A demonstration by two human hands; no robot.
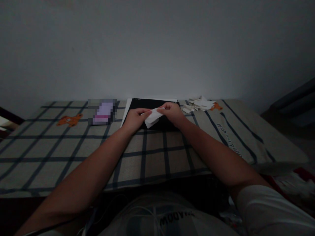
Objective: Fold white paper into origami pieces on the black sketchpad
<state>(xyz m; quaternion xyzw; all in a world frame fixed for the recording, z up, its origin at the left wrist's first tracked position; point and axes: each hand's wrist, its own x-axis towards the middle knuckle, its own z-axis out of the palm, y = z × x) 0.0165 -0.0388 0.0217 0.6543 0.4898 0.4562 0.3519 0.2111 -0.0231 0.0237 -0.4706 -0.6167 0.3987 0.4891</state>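
A small piece of white paper (153, 118), which looks folded, is held between both hands. My left hand (136, 118) pinches its left side with thumb and fingers. On the other side, my right hand (173, 113) grips its upper right edge, fingers closed. Beneath the hands lies a black notebook-like sheet or folder (140, 104) with a row of small holes along its top edge. White sheets (126, 113) stick out from under it on the left. To the right of my right hand is a loose pile of white paper pieces (200, 104).
A checked tablecloth (81, 147) with orange bear prints covers the table, which stands against a plain wall (157, 49). At the left lies a phone (103, 112) with a lit, blurred screen. Dark folded fabric (295, 105) is at the far right.
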